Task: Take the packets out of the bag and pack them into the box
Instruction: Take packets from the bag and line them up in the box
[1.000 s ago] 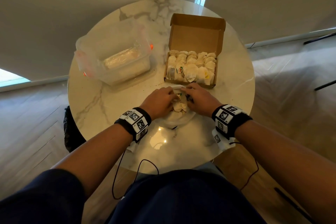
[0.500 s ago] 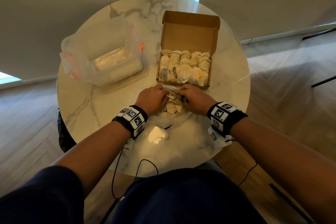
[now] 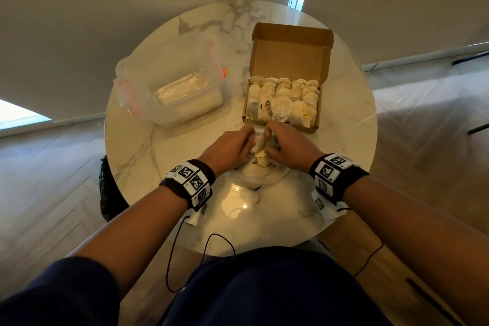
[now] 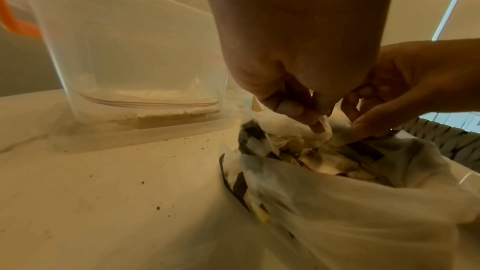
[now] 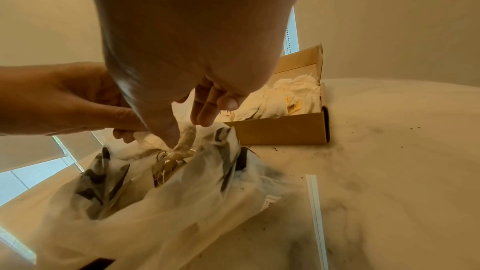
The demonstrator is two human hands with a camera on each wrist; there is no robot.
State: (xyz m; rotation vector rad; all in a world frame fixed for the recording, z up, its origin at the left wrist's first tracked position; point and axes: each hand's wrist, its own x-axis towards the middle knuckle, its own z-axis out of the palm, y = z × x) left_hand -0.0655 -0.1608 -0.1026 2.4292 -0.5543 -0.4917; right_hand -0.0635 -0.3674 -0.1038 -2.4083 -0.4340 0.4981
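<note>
An open cardboard box (image 3: 315, 128) stands on the round marble table (image 3: 148, 145), filled with several pale packets (image 3: 281, 103). Just in front of it lies a translucent plastic bag (image 3: 258, 174) with more packets inside (image 4: 327, 163). Both hands are at the bag's mouth. My left hand (image 3: 244, 137) pinches a white packet (image 4: 285, 124) between thumb and fingers (image 4: 291, 108). My right hand (image 3: 267, 137) pinches a beige packet (image 5: 185, 141) at the bag's opening, close to the left hand (image 5: 64, 98). The box's front wall (image 5: 280, 128) is right behind the fingers.
A clear plastic tub (image 3: 182, 95) with orange clips stands on its lid at the left of the table, near my left hand (image 4: 306, 119). Dark crumbs lie scattered on the marble (image 5: 350, 130). Cables hang from both wristbands over the table's near edge (image 3: 201, 246).
Both hands have drawn closer together and a little toward the box's front wall, lifting packets at the bag's mouth. The box and the tub have not moved.
</note>
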